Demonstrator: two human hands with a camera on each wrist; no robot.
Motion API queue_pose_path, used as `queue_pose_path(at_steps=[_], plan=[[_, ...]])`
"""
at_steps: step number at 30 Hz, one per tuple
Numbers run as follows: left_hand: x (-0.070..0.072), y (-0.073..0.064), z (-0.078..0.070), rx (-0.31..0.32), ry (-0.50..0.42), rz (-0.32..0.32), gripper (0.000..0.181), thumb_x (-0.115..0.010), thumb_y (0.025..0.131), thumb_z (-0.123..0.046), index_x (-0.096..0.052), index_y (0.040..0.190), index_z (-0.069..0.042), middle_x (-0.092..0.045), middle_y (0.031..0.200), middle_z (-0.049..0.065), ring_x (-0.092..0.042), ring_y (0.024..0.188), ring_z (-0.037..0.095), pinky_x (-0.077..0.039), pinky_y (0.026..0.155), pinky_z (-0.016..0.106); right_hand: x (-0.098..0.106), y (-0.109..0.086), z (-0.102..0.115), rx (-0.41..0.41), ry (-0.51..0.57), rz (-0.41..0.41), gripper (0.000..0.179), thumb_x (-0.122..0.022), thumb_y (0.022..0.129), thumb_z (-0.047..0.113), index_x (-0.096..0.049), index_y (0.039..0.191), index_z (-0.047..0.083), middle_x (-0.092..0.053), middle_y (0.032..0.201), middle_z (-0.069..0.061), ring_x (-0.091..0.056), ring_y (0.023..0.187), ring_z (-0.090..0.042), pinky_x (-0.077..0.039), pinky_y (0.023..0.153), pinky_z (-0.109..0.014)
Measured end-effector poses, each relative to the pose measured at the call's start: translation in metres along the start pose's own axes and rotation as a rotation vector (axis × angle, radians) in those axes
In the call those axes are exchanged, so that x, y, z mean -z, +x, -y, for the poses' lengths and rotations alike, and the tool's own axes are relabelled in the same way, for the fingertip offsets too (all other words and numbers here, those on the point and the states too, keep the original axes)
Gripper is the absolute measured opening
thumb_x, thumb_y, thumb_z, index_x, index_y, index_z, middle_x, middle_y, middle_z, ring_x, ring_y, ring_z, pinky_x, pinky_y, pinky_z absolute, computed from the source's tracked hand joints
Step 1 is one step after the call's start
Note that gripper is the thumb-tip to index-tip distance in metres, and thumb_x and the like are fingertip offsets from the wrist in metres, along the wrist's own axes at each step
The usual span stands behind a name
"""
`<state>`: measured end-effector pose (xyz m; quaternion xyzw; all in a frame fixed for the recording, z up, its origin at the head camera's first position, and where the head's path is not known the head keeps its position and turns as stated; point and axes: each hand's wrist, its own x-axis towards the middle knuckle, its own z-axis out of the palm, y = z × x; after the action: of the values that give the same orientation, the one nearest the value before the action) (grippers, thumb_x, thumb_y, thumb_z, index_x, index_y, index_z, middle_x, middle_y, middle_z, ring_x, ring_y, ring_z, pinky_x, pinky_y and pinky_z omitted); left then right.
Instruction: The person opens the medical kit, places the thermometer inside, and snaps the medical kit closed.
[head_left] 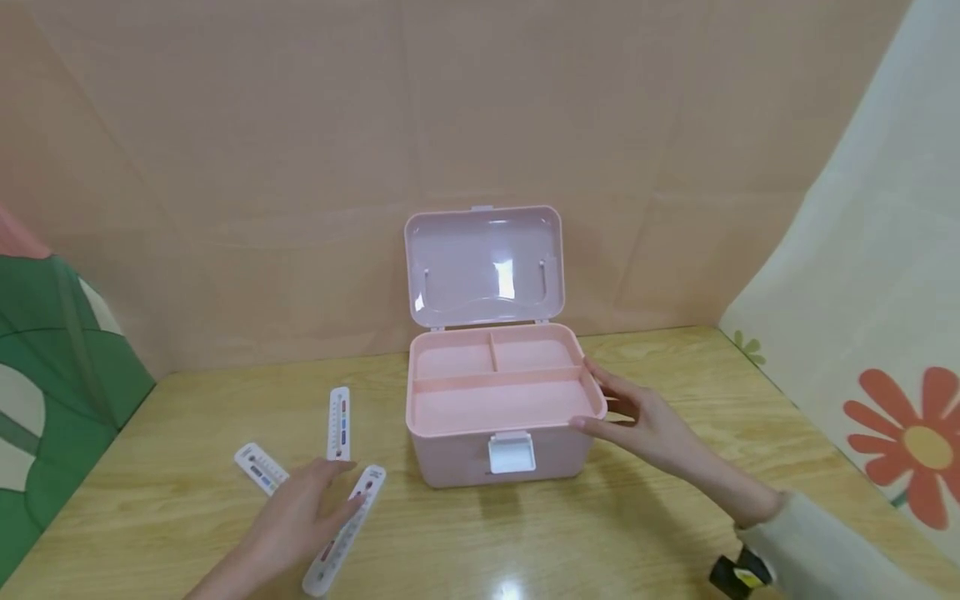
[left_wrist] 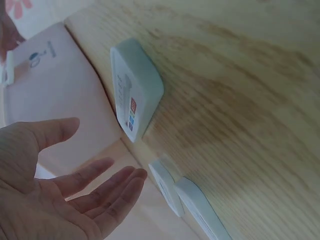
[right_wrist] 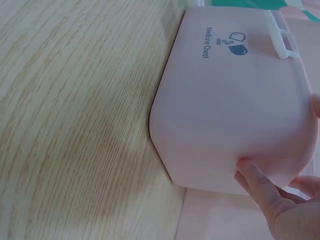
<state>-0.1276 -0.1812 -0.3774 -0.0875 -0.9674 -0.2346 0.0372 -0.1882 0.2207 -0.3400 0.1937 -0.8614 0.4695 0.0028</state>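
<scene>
A pink medicine chest point(head_left: 501, 457) stands with its lid point(head_left: 480, 267) up and a divided tray point(head_left: 502, 404) inside its top. My right hand point(head_left: 637, 417) grips its right front corner, thumb at the front rim and fingers against the side wall point(right_wrist: 225, 165). Low over the table at the left, my left hand point(head_left: 292, 517) has its fingers spread loosely and holds nothing. Around it lie three white thermometers: one upright in view point(head_left: 340, 421) beyond the fingertips, a slanted thermometer point(head_left: 257, 463) to the left, and a longer thermometer point(head_left: 341, 542) partly behind the thumb.
The chest's white latch point(head_left: 512, 454) hangs at the front. Beneath everything is a wood-grain table point(head_left: 450, 542), with a plain beige cloth point(head_left: 300, 167) behind it. Patterned fabric point(head_left: 922, 450) hangs on the right, and green fabric point(head_left: 60, 392) on the left.
</scene>
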Motion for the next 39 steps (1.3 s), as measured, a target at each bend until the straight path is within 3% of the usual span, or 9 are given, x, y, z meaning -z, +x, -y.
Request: queue_pose_path(at_steps=[4,7,9,12,19,28,33,39], plan=[[0.001,-0.005,0.001,0.057,0.036,0.056,0.05,-0.071,0.078,-0.036,-0.059,0.12,-0.01,-0.063,0.113,0.011,-0.061,0.094,0.021,-0.052,0.078,0.041,0.0,0.0,0.0,-0.006,0.001,0.01,0.075,-0.068,0.084,0.023,-0.027,0.145,0.01,-0.032,0.147,-0.022,-0.054,0.115,-0.04,-0.054,0.083,-0.034],[0.001,-0.007,0.0,0.095,0.05,0.092,0.057,-0.071,0.077,-0.039,-0.057,0.124,-0.01,-0.062,0.109,0.007,-0.058,0.083,0.015,-0.052,0.069,0.034,0.001,0.0,0.001,-0.002,-0.015,0.005,0.075,-0.068,0.084,0.023,-0.028,0.145,0.011,-0.033,0.146,-0.022,-0.055,0.114,-0.04,-0.054,0.083,-0.034],[0.0,-0.008,0.0,0.105,0.051,0.108,0.062,-0.072,0.076,-0.04,-0.054,0.126,-0.01,-0.061,0.1,0.003,-0.052,0.072,0.01,-0.046,0.059,0.026,0.002,0.0,0.001,0.002,-0.029,0.0,0.074,-0.068,0.084,0.023,-0.028,0.145,0.011,-0.034,0.146,-0.022,-0.055,0.113,-0.039,-0.055,0.082,-0.034],[-0.002,-0.009,-0.001,0.11,0.055,0.124,0.068,-0.073,0.074,-0.039,-0.05,0.13,-0.009,-0.056,0.094,0.001,-0.044,0.067,0.009,-0.039,0.055,0.023,0.003,0.0,0.001,-0.002,-0.047,-0.004,0.074,-0.068,0.084,0.024,-0.028,0.145,0.012,-0.034,0.146,-0.021,-0.056,0.112,-0.039,-0.055,0.081,-0.034],[-0.006,-0.019,0.004,0.079,0.116,0.159,0.074,-0.073,0.071,-0.05,-0.049,0.13,-0.011,-0.058,0.109,0.006,-0.056,0.091,0.015,-0.051,0.076,0.041,0.004,-0.001,0.002,-0.024,-0.06,0.008,0.074,-0.067,0.085,0.027,-0.028,0.146,0.015,-0.033,0.147,-0.02,-0.054,0.115,-0.038,-0.055,0.081,-0.034],[-0.01,-0.026,0.007,0.129,0.117,0.22,0.088,-0.073,0.065,-0.058,-0.045,0.135,-0.012,-0.056,0.115,0.005,-0.054,0.091,0.014,-0.049,0.079,0.043,0.003,0.0,0.0,0.001,-0.049,0.016,0.074,-0.067,0.084,0.025,-0.028,0.145,0.009,-0.032,0.147,-0.02,-0.05,0.119,-0.04,-0.054,0.083,-0.033],[-0.012,-0.027,0.009,0.153,0.113,0.246,0.085,-0.077,0.064,-0.05,-0.046,0.134,-0.012,-0.056,0.11,0.004,-0.052,0.085,0.013,-0.049,0.075,0.041,0.003,0.001,0.0,-0.004,-0.043,0.017,0.074,-0.068,0.084,0.025,-0.028,0.145,0.009,-0.033,0.147,-0.02,-0.051,0.118,-0.039,-0.054,0.084,-0.033],[-0.015,-0.027,0.012,0.188,0.085,0.28,0.08,-0.076,0.07,-0.042,-0.044,0.135,-0.01,-0.054,0.125,0.015,-0.057,0.103,0.027,-0.046,0.087,0.054,0.003,0.001,0.0,-0.01,-0.057,0.016,0.074,-0.068,0.084,0.026,-0.028,0.145,0.011,-0.033,0.147,-0.02,-0.053,0.117,-0.038,-0.054,0.084,-0.033]])
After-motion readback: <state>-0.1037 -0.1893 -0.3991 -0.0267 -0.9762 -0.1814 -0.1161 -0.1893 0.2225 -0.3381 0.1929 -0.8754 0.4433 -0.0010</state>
